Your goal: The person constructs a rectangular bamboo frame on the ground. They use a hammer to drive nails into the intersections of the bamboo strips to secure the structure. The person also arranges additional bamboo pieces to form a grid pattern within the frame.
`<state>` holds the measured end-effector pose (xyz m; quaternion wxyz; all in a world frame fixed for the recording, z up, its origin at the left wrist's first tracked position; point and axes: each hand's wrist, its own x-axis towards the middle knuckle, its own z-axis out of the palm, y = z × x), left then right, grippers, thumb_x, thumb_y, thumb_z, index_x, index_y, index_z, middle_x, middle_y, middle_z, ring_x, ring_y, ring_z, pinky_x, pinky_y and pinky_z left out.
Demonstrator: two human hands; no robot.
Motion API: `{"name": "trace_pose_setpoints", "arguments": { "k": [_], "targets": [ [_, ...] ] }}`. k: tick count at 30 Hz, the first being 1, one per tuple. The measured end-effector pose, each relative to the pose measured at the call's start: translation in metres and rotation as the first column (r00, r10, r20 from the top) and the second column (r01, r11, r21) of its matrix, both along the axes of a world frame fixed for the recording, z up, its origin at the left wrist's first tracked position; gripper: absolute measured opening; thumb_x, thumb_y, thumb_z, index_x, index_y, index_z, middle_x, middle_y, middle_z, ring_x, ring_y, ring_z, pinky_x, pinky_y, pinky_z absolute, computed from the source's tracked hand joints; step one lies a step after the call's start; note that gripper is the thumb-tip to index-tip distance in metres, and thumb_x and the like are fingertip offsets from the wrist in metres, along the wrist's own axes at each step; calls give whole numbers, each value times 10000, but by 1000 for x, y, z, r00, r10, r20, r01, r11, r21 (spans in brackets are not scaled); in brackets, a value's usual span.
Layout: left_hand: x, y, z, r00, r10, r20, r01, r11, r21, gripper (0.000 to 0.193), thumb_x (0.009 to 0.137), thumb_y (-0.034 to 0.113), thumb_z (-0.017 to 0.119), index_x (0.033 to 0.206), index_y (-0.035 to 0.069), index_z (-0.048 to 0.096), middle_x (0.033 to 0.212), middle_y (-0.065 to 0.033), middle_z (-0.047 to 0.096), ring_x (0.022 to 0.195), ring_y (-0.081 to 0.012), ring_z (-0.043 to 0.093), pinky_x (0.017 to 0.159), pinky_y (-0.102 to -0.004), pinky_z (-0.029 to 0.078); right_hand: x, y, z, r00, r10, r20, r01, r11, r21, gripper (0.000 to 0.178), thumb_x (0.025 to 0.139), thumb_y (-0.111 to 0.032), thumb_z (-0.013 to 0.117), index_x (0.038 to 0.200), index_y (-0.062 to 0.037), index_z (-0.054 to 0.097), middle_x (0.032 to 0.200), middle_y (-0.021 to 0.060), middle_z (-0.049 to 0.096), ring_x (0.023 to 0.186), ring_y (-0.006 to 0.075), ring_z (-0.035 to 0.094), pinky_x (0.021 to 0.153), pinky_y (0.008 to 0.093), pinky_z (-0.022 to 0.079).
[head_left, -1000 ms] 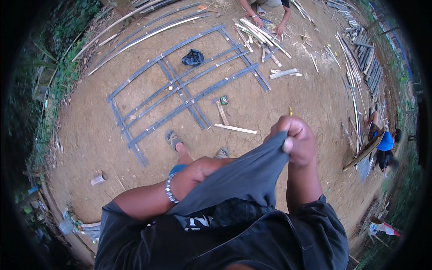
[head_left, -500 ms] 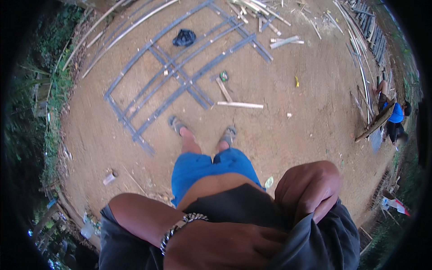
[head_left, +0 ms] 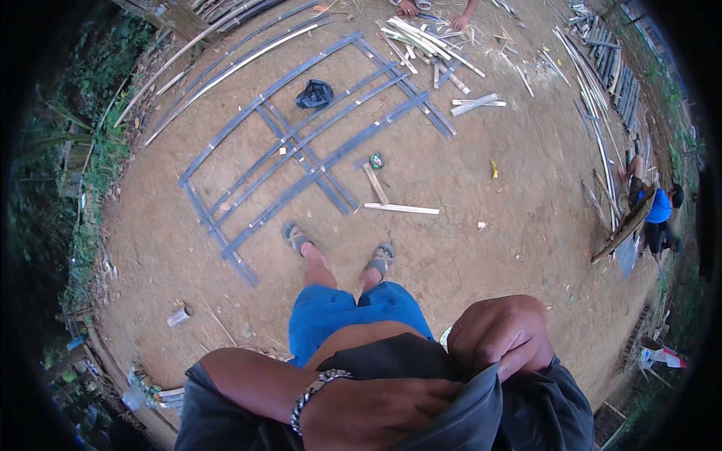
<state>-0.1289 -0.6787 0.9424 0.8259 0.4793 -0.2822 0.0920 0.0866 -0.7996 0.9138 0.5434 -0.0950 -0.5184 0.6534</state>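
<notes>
My right hand (head_left: 502, 337) is closed in a fist, pinching a raised fold of my dark grey shirt (head_left: 553, 406). Next to it my left hand (head_left: 376, 412), with a silver chain bracelet (head_left: 320, 387) on the wrist, lies across the front of my body. Its fingers curl into the same bunched cloth, and their tips are hidden by the fold. Below the lifted shirt my belly and blue shorts (head_left: 361, 310) show. On the dirt ground ahead of my sandalled feet lies a lattice frame of dark strips (head_left: 304, 177).
Wood pieces (head_left: 402, 209) and a small green-black tape measure (head_left: 377, 160) lie beside the frame; a black plastic bag (head_left: 314, 94) lies inside it. Another person's hands (head_left: 460, 21) are by a pile of strips (head_left: 432, 41). At right sits a person in blue (head_left: 659, 207).
My view has tilted up slightly, so the ground things sit lower and another person's hands show at the top. Both my hands stay at the shirt, the right one a little nearer the left.
</notes>
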Motion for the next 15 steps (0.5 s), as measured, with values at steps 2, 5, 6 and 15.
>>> {"name": "trace_pose_setpoints", "arguments": {
  "k": [2,5,6,15],
  "targets": [
    [-6,-15,-11,994,103,-26,-104,995,-9,508,1037,382,479,1197,-86,595,1236,-260,618,1237,-476,544,1081,-617,379,-4,6,-8,1000,23,-4,-23,1000,2,281,996,-217,667,833,11,637,735,124,583,627,336,572,568,410,420],
    [0,-12,-20,987,160,30,-162,983,91,590,1027,467,491,1264,-68,565,1284,-250,604,1240,-393,562,1073,-545,415,-4,10,-19,999,49,18,-47,997,-63,259,961,-213,718,843,8,652,786,130,641,701,316,628,611,394,452],
    [0,-1,-31,988,149,-42,-143,982,122,580,1028,463,497,1280,-55,567,1281,-238,616,1235,-368,572,1066,-523,429,-2,7,-33,999,0,32,5,989,-147,255,942,-216,741,855,8,658,802,129,655,729,299,640,646,381,468],
    [-112,126,-197,347,733,-585,892,-64,448,537,957,386,638,1363,36,600,1291,-209,652,1201,-383,614,1045,-443,482,-37,-48,-291,-37,431,901,640,703,-310,592,833,-394,783,1335,-116,638,1230,227,672,1144,417,644,984,462,513]
  ]
}}
